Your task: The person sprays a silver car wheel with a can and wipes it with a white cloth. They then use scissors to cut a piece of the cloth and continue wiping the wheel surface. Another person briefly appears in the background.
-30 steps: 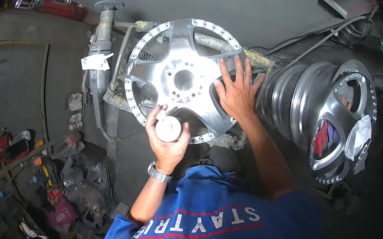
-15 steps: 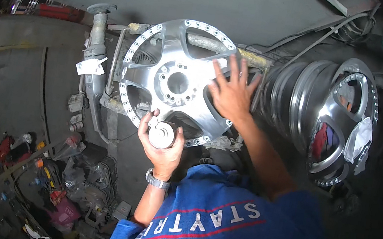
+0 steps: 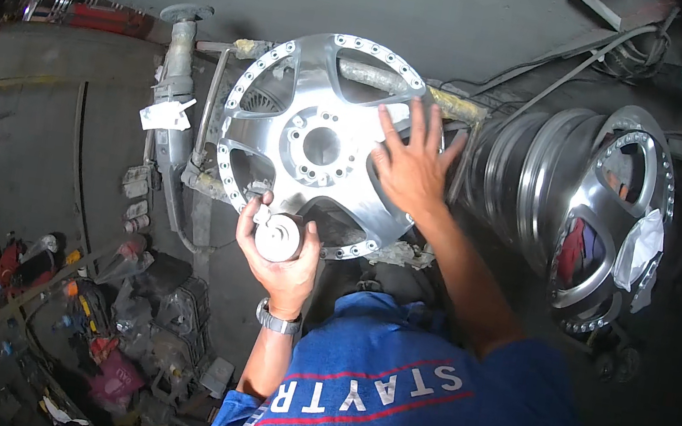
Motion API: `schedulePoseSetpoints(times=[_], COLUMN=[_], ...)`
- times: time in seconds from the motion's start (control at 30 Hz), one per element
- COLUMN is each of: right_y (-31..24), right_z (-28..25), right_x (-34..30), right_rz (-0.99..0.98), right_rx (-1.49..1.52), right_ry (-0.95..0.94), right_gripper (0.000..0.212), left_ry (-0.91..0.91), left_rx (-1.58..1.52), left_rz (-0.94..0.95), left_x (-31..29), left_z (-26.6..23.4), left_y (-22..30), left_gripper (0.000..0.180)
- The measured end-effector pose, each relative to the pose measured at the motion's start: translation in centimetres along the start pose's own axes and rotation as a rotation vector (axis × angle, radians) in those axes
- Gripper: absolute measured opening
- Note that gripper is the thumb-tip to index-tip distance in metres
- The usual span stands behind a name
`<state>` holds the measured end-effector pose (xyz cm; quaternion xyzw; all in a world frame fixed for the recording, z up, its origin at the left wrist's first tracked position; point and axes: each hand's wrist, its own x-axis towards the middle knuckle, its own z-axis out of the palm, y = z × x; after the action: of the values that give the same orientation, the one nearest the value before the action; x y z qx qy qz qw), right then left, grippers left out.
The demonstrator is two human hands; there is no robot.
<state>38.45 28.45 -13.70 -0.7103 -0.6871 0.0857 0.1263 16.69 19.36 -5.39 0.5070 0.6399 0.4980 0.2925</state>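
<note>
The blue cloth shirt (image 3: 407,417), soft and creased, carries red stripes and white lettering. A watch (image 3: 278,319) with a grey metal link band circles the left wrist. The left hand (image 3: 275,272) curls its fingers and thumb around a white, round container (image 3: 279,239), its smooth circular end facing up. The container sits in front of the lower rim of the wheel (image 3: 310,94); whether they touch, I cannot tell.

The right hand (image 3: 413,174) is spread wide, fingers fanned over the wheel's right side. A pale patch shows by its fingertips, cloth or glare, I cannot tell which.

The wheel lies before both hands: bright, brushed-looking metal, broad spokes flaring from a round bored hub, rounded openings between them, and small holes dotted along the rim. Behind it run the pipes of a frame (image 3: 458,105), crusted and yellowed.

To the right, ribbed, shiny barrels (image 3: 549,187) stand beside another spoked wheel (image 3: 601,212) with a crumpled white sheet (image 3: 639,249) on it. To the left hangs a dusty, elongated tool (image 3: 175,74) topped by a flat disc. Farther down lies a wrinkled pink bag (image 3: 116,380) among dark clutter.
</note>
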Motion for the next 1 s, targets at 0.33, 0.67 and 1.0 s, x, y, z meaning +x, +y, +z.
schedulePoseSetpoints(times=[0.33,0.67,1.0], right_y=[-1.5,-1.4,1.4], right_z=[-0.4,-1.0,-1.0], right_x=[0.4,1.2,0.3], right_rz=[-0.131,-0.239,-0.105], right_rx=[-0.051,-0.072,-0.074], right_ry=[-0.068,-0.019,-0.027], right_gripper=[0.063,0.061,0.063], left_ry=[-0.016,0.019,0.006], left_rx=[0.033,0.065,0.035], left_rz=[0.018,0.045,0.05], left_x=[-0.6,-1.0,-0.8], left_z=[-0.6,-1.8,-1.6], left_y=[0.1,0.0,-0.4], left_gripper=[0.091,0.089,0.09])
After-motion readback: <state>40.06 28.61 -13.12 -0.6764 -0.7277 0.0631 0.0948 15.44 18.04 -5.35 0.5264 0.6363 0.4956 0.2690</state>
